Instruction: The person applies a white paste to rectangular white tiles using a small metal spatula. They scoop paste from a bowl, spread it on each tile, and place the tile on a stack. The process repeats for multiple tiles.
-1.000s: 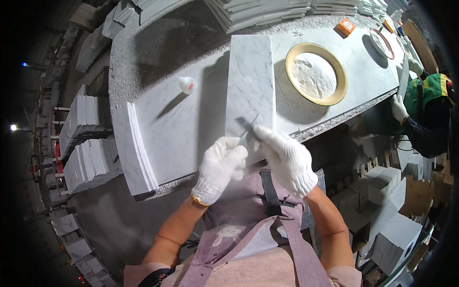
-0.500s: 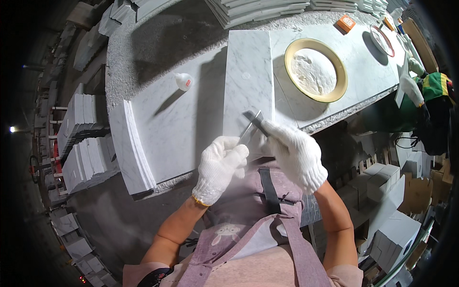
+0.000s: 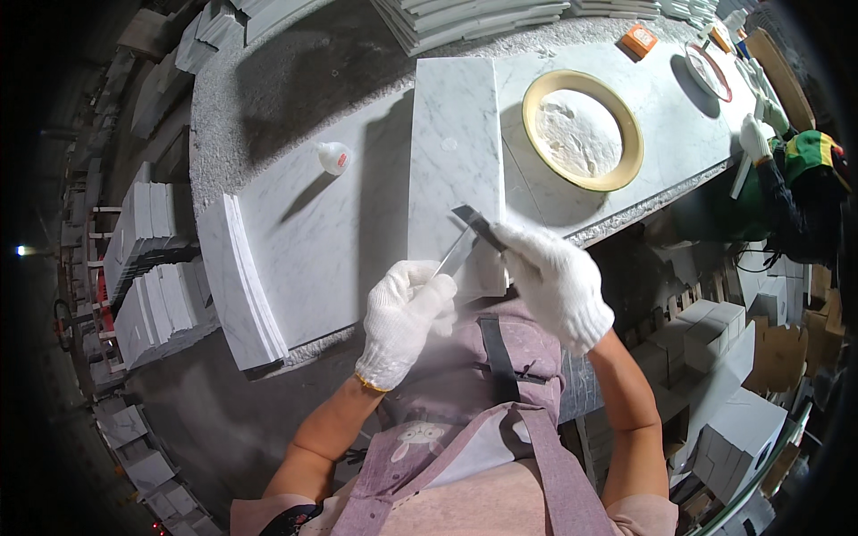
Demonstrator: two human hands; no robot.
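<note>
My left hand (image 3: pixel 407 313), in a white knit glove, is closed round a thin metal blade (image 3: pixel 454 254) that points up and to the right. My right hand (image 3: pixel 556 284), gloved the same way, grips a dark, flat scraper blade (image 3: pixel 479 227). The two blades meet or cross in front of me; whether they touch is hard to tell. Under them lies a long white marble slab (image 3: pixel 454 134) with grey veins. Farther right stands a yellow-rimmed bowl (image 3: pixel 631 134) holding a white powdery or pasty mass (image 3: pixel 579 134).
A small white bottle (image 3: pixel 333 158) stands left of the slab. Marble strips (image 3: pixel 241 277) lean at the table's left edge. At the far right are an orange box (image 3: pixel 639 41), a red-rimmed dish (image 3: pixel 709 71) and a co-worker's gloved hand (image 3: pixel 755 138). Stacked tiles (image 3: pixel 474 18) line the back.
The metal blade in my left hand has slid down relative to the scraper, its tip now lower. The co-worker's hand has shifted. The whole view has moved slightly.
</note>
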